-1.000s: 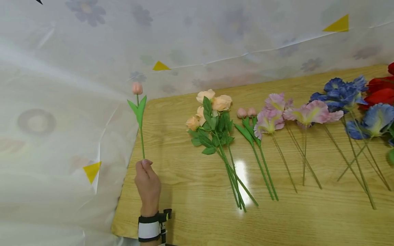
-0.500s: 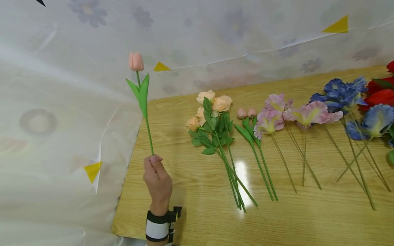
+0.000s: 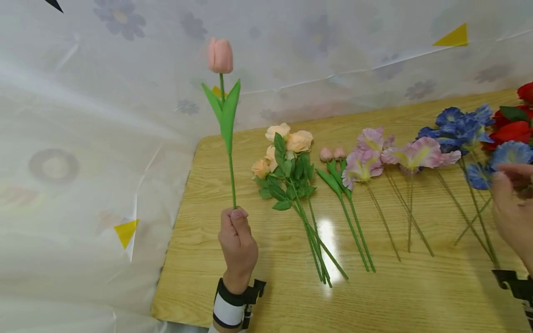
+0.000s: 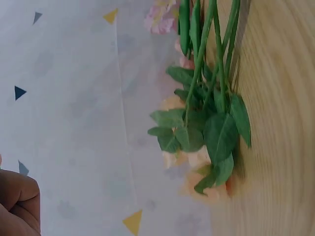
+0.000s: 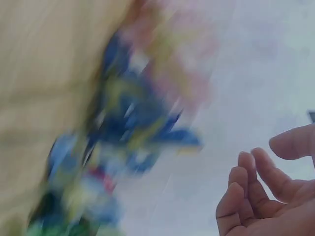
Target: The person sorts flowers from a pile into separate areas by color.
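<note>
My left hand [image 3: 235,223] grips the bottom of a pink tulip's [image 3: 220,55] green stem and holds it upright above the left part of the wooden table [image 3: 270,291]. The left wrist view catches only the edge of that hand [image 4: 17,204], with the bunch of peach roses [image 4: 206,142] lying beyond it. My right hand [image 3: 507,201] hovers at the right edge over the stems of the blue flowers [image 3: 470,129]. Its fingers are loosely spread and hold nothing. In the blurred right wrist view, the relaxed fingers [image 5: 256,187] show beside the blue flowers [image 5: 133,123].
Lying in a row on the table are peach roses [image 3: 285,152], two pink tulips [image 3: 333,155], pink-purple flowers [image 3: 395,155], blue ones, and red ones [image 3: 516,125] at far right. A white flower-printed sheet [image 3: 83,138] hangs behind and left of the table's edge.
My left hand has moved right and lifted the tulip higher. My right hand has come into view at the right edge.
</note>
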Demonstrator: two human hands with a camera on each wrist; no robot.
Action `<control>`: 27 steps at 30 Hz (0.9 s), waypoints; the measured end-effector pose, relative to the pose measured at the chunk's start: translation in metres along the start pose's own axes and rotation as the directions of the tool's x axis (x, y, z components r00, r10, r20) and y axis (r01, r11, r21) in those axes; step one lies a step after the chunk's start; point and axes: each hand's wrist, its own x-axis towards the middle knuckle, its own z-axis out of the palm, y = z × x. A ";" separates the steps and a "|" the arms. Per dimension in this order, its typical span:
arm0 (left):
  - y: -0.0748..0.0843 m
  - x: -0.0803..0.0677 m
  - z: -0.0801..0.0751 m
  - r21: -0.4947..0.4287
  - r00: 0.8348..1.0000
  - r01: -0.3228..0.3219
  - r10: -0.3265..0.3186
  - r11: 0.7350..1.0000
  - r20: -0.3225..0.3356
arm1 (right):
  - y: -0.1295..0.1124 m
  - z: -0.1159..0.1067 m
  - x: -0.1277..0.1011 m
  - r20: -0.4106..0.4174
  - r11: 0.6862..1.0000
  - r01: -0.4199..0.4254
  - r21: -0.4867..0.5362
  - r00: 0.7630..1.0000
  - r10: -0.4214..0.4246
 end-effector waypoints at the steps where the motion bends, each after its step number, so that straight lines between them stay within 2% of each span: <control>1: 0.002 -0.002 0.005 -0.024 1.000 -0.012 0.013 1.000 0.021 | -0.047 -0.003 -0.006 0.021 0.998 0.052 -0.047 0.998 -0.051; 2: 0.003 -0.004 0.010 -0.046 0.999 -0.026 0.028 0.999 0.045 | -0.080 -0.002 -0.009 0.053 0.995 0.093 -0.020 0.994 -0.092; 4: 0.007 -0.009 0.021 -0.088 0.993 -0.050 0.058 0.995 0.098 | -0.112 0.006 -0.013 0.136 0.983 0.173 0.059 0.974 -0.180; 6: 0.010 -0.014 0.031 -0.118 0.985 -0.065 0.083 0.991 0.148 | -0.130 0.019 -0.016 0.207 0.953 0.258 0.158 0.935 -0.287; 7: 0.013 -0.016 0.036 -0.132 0.981 -0.069 0.091 0.989 0.170 | -0.135 0.027 -0.017 0.231 0.923 0.299 0.241 0.906 -0.354; 8: 0.015 -0.018 0.041 -0.136 0.977 -0.073 0.099 0.988 0.190 | -0.142 0.033 -0.018 0.265 0.901 0.305 0.309 0.882 -0.390; 11: 0.023 -0.022 0.053 -0.165 0.963 -0.090 0.128 0.982 0.239 | -0.163 0.048 -0.026 0.382 0.827 0.243 0.507 0.797 -0.468; 12: 0.025 -0.024 0.057 -0.179 0.957 -0.097 0.142 0.979 0.253 | -0.171 0.052 -0.029 0.420 0.806 0.201 0.557 0.769 -0.482; 15: 0.032 -0.028 0.067 -0.203 0.940 -0.137 0.191 0.970 0.282 | -0.194 0.060 -0.040 0.505 0.717 0.047 0.696 0.678 -0.534; 17: 0.035 -0.031 0.072 -0.203 0.928 -0.168 0.224 0.965 0.298 | -0.207 0.063 -0.048 0.525 0.653 -0.040 0.756 0.633 -0.569; 18: 0.036 -0.033 0.075 -0.205 0.921 -0.183 0.241 0.962 0.306 | -0.213 0.065 -0.051 0.520 0.621 -0.069 0.781 0.623 -0.584; 20: 0.038 -0.036 0.079 -0.195 0.908 -0.214 0.269 0.957 0.321 | -0.222 0.066 -0.058 0.479 0.538 -0.109 0.836 0.623 -0.618; 23: 0.040 -0.039 0.082 -0.196 0.886 -0.244 0.300 0.950 0.353 | -0.230 0.068 -0.063 0.389 0.440 -0.096 0.893 0.657 -0.645; 25: 0.041 -0.040 0.083 -0.199 0.869 -0.259 0.318 0.945 0.379 | -0.231 0.068 -0.065 0.346 0.379 -0.101 0.920 0.664 -0.663; 27: 0.041 -0.039 0.083 -0.200 0.847 -0.282 0.341 0.938 0.408 | -0.230 0.068 -0.066 0.338 0.358 -0.114 0.927 0.666 -0.664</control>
